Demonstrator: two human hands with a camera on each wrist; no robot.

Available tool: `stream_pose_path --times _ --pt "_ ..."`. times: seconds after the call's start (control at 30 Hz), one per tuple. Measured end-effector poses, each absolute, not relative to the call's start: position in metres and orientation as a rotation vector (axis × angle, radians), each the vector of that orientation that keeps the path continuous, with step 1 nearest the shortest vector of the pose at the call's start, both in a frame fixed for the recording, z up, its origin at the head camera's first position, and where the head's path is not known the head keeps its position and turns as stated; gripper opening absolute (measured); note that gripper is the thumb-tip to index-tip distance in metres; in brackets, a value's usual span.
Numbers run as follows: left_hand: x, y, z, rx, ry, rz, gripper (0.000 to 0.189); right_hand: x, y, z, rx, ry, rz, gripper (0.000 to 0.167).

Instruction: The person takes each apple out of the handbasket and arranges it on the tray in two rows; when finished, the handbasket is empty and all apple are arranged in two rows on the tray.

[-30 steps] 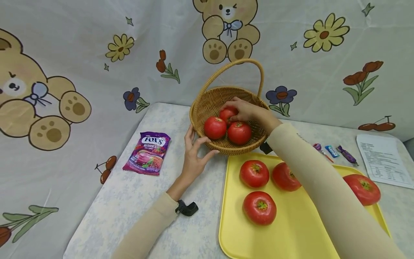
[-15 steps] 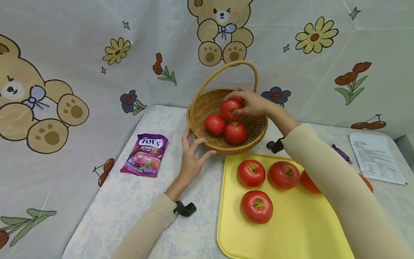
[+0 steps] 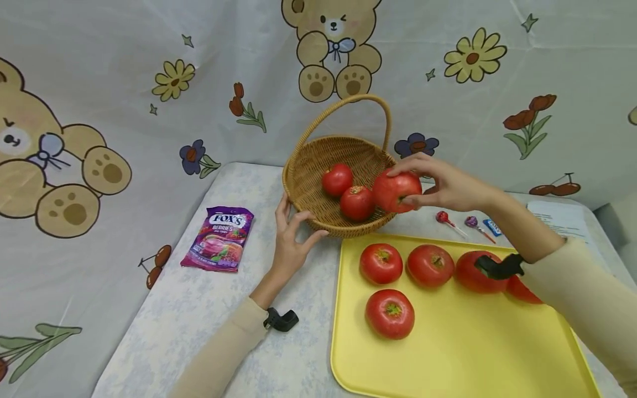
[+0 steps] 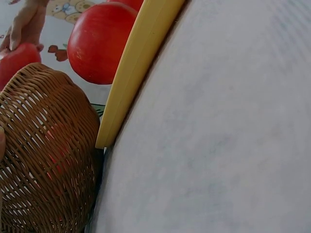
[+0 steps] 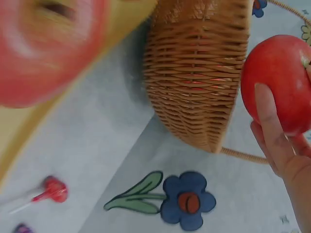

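My right hand point(image 3: 450, 185) grips a large red tomato point(image 3: 390, 190) at the right rim of the wicker basket point(image 3: 313, 160). In the right wrist view its fingers wrap the tomato point(image 5: 274, 80) beside the basket's woven side point(image 5: 194, 82). The basket tilts toward me, with two tomatoes visible inside, one of them this red tomato point(image 3: 337, 179). My left hand point(image 3: 290, 249) rests its spread fingers against the basket's lower left side, thumb near the front rim. The left wrist view shows the basket's outside point(image 4: 48, 145) close up and only a sliver of that hand.
A yellow tray point(image 3: 448, 354) bearing several tomatoes lies in front of the basket. On the left is a purple candy bag point(image 3: 219, 239). Lollipops point(image 3: 450, 224), a small blue wrapped candy point(image 3: 492, 226) and a printed paper point(image 3: 557, 218) lie behind the tray. A patterned cloth hangs behind.
My right hand has lifted a tomato from among those in the basket and carried it right to the rim. The remaining tomatoes have shifted a little. My left hand stays at the basket.
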State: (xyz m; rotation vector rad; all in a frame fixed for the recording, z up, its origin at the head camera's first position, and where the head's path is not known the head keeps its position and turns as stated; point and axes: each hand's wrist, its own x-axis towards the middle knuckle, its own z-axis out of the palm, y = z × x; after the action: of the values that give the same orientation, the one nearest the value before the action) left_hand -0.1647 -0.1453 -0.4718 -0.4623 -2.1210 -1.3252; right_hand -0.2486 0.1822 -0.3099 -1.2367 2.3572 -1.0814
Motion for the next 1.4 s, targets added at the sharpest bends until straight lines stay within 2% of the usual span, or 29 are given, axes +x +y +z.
stream_pose_path --times 0.33,0.7,0.87,1.07,1.4 --pt "-0.165 -0.149 -0.471 -0.466 -2.085 -1.347 0.045 -0.176 0.236 -0.334 -1.001 2.179 -1.158 0.054" --pt "-0.164 -0.151 -0.47 -0.447 -2.107 -1.358 0.039 -0.116 0.265 -0.373 -0.931 1.979 -1.279 0.053" --pt "-0.165 -0.151 -0.471 -0.452 -2.089 -1.364 0.041 -0.102 0.27 -0.392 -0.865 1.932 -1.302 0.05" --pt "-0.165 -0.148 -0.472 -0.448 -2.092 -1.387 0.04 -0.097 0.279 -0.411 -0.643 1.819 -1.305 0.05" --pt "-0.165 -0.142 -0.472 -0.465 -2.093 -1.394 0.04 -0.087 0.277 -0.407 -0.529 1.953 -1.179 0.05"
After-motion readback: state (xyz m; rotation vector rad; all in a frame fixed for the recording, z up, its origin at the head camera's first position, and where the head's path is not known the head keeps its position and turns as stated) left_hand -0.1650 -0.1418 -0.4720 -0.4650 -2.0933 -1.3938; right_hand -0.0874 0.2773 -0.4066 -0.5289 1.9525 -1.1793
